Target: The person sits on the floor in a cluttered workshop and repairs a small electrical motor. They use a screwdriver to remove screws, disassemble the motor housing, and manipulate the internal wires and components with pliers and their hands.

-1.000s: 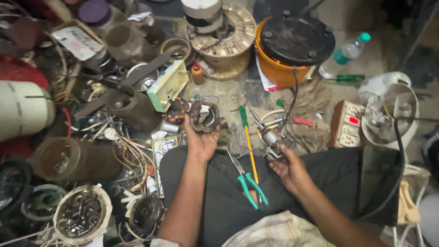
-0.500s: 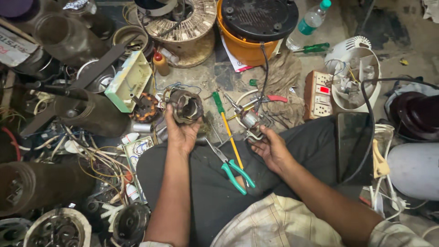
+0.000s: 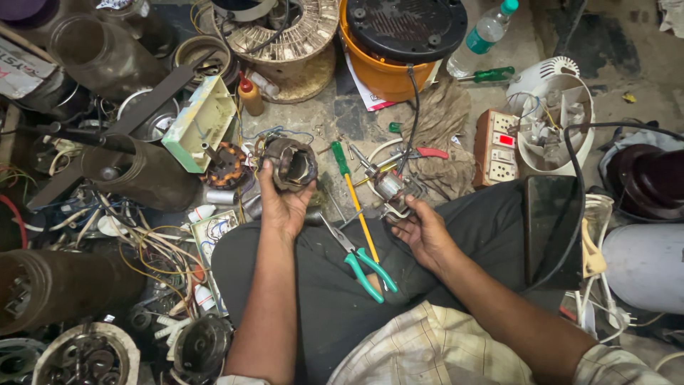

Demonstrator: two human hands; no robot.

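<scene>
Left hand (image 3: 285,203) grips a round motor stator (image 3: 291,162), held up above the left knee. Right hand (image 3: 422,232) is clamped on a small metal motor part (image 3: 390,189) over the right thigh. Green-handled pliers (image 3: 362,264) lie on the lap between the hands, a long screwdriver (image 3: 354,196) just beside them. Orange bucket (image 3: 381,75) sits on the floor ahead.

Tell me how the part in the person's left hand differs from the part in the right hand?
The motor housing in the left hand is a dark, round, hollow shell, its open side toward the camera; the rotor piece in the right hand is pale, silvery and looks solid. The motor housing looks wider; the rotor piece looks slimmer, with a shaft sticking out. Both are worn metal motor parts, held above the person's lap.
</scene>
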